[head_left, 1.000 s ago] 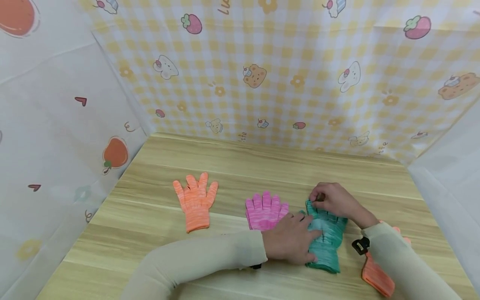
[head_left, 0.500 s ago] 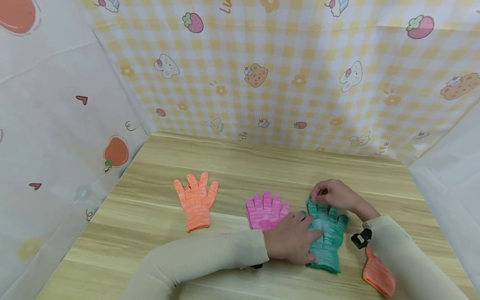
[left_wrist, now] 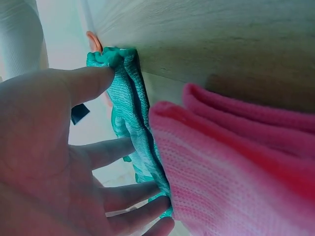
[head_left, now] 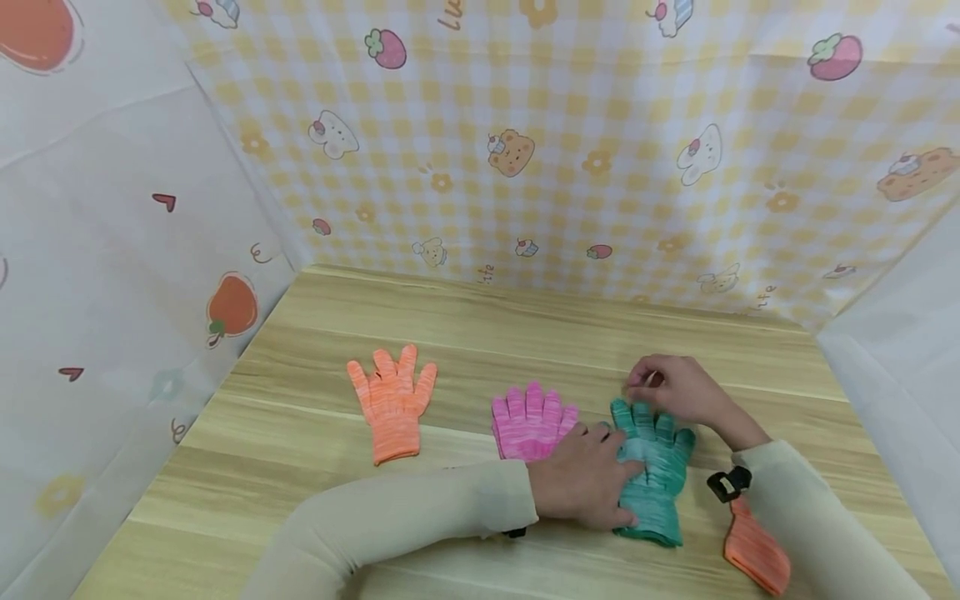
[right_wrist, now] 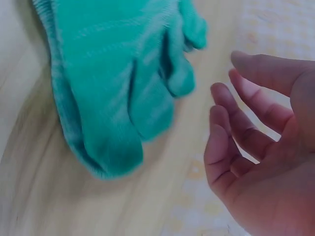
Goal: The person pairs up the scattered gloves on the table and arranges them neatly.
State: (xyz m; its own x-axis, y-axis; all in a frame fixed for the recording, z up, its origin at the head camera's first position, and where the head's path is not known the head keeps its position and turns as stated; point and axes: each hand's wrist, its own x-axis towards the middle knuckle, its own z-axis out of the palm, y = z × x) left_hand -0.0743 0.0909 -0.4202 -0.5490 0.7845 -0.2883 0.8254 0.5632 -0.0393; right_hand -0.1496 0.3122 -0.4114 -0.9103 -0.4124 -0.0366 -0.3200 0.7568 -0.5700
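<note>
A pair of green knit gloves (head_left: 654,479), one laid over the other, lies on the wooden table with its fingers pointing to the back. My left hand (head_left: 581,482) rests on the left side of the gloves, fingers spread; in the left wrist view the thumb (left_wrist: 91,83) touches the green fabric near the cuff. Just behind the green fingertips hovers my right hand (head_left: 678,387). The right wrist view shows its fingers (right_wrist: 246,125) loosely bent, holding nothing, apart from the glove. Pink gloves (head_left: 532,425) lie stacked beside my left hand, which hides their lower part.
An orange glove (head_left: 393,404) lies flat at the left with its fingers spread. Another orange glove (head_left: 753,542) sits at the right, partly hidden under my right sleeve (head_left: 825,517). A checked cloth (head_left: 555,208) stands along the table's (head_left: 480,312) back edge.
My right hand has released the fingertip of the green gloves and moved slightly back and right, uncovering the green fingers. My left hand stays in place.
</note>
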